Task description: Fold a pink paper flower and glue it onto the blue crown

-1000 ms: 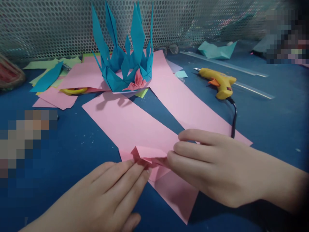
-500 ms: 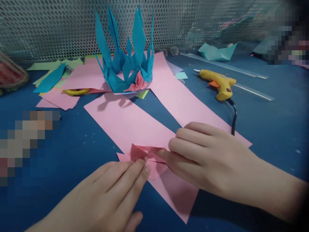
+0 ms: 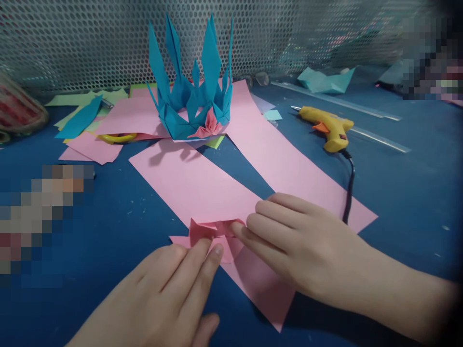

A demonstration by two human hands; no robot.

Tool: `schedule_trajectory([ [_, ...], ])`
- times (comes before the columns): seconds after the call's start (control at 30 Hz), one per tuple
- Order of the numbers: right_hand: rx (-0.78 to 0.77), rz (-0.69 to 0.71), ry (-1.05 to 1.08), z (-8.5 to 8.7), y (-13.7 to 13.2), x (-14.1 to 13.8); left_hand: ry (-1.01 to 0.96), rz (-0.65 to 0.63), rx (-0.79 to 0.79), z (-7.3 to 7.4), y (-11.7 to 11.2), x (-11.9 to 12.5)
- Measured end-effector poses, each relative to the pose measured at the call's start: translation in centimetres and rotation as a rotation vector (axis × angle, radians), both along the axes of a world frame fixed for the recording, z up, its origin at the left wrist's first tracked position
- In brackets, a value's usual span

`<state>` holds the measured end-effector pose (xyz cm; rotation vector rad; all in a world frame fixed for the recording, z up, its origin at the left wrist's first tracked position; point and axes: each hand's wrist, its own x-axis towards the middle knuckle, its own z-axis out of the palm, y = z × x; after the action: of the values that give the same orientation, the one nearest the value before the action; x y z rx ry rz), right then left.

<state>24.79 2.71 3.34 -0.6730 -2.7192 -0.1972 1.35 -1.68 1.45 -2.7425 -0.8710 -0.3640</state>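
Observation:
A small piece of folded pink paper (image 3: pixel 229 243) lies on a paler pink paper strip (image 3: pixel 198 183), its upper flaps raised and partly opened. My left hand (image 3: pixel 155 294) presses the near left side of the fold with its fingertips, thumb held apart below. From the right, my right hand (image 3: pixel 307 241) grips the other side, its index finger at the raised flap and the other fingers curled. Its thumb is hidden. Beyond both hands stands a blue origami crown (image 3: pixel 177 124) with tall points and a pink paper flower (image 3: pixel 210 127) on its front.
A yellow glue gun (image 3: pixel 327 126) with a black cord lies at right, near clear sticks (image 3: pixel 340 101) and a pale teal folded paper (image 3: pixel 325 80). Another pink strip (image 3: pixel 282 154) runs diagonally. Paper scraps (image 3: pixel 92 147) and a yellow handle (image 3: pixel 117 139) lie left. Perforated metal mesh (image 3: pixel 108 43) borders the back.
Both hands and the folded pink paper have shifted slightly left, and the raised flaps stand a little wider open. The view has moved slightly; the crown and glue gun stay put.

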Motion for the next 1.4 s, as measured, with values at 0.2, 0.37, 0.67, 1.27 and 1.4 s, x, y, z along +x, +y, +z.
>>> schedule_trajectory([
  [0.2, 0.005, 0.017, -0.015, 0.1, 0.1, 0.3, -0.095, 0.007, 0.026, -0.4, 0.3, 0.4],
  [0.37, -0.009, 0.013, -0.070, 0.1, 0.0, 0.2, -0.081, 0.009, -0.022, 0.3, 0.4, 0.6],
  [0.67, 0.031, -0.092, 0.057, -0.4, -0.1, -0.7, -0.090, -0.025, -0.019, -0.2, 0.5, 0.1],
  [1.27, -0.056, -0.292, 0.130, -1.1, -1.7, -1.6, 0.027, -0.022, -0.059, 0.5, 0.0, 0.0],
  [1.4, -0.098, -0.288, 0.150, -1.0, -1.8, -1.7, 0.018, -0.029, -0.064, 0.3, 0.4, 0.2],
])
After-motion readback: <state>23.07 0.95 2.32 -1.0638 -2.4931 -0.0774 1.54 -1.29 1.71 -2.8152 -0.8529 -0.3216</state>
